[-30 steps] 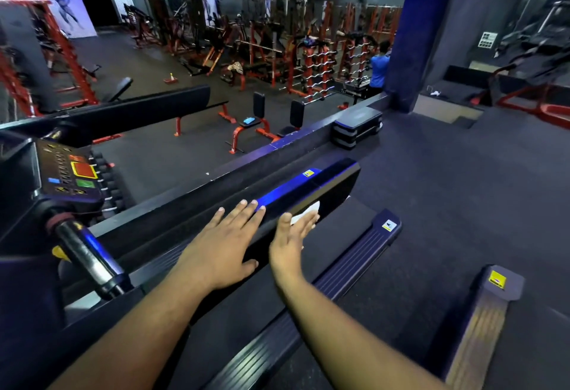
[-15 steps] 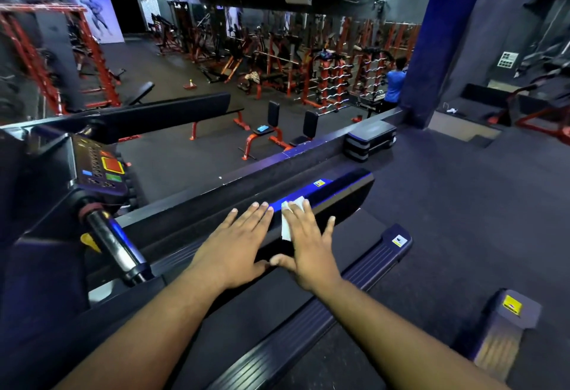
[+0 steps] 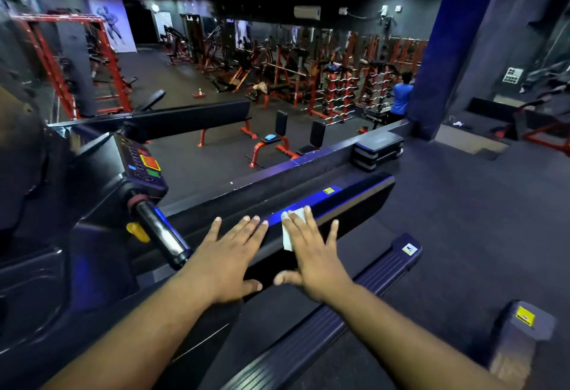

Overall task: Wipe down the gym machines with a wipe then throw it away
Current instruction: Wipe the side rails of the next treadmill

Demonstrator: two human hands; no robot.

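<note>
From my head camera, my right hand point(image 3: 311, 258) lay flat with fingers spread, pressing the white wipe point(image 3: 290, 230) onto the treadmill's black side rail point(image 3: 348, 201). My left hand point(image 3: 229, 258) rested just beside it on the same rail, fingers straight, gripping nothing. The console point(image 3: 138, 164) sat to my left.

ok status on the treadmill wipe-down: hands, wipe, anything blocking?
Left hand flat on the side rail, holding nothing. Right hand flat, pressing the white wipe onto the rail. Nothing blocking the rail ahead.
</note>
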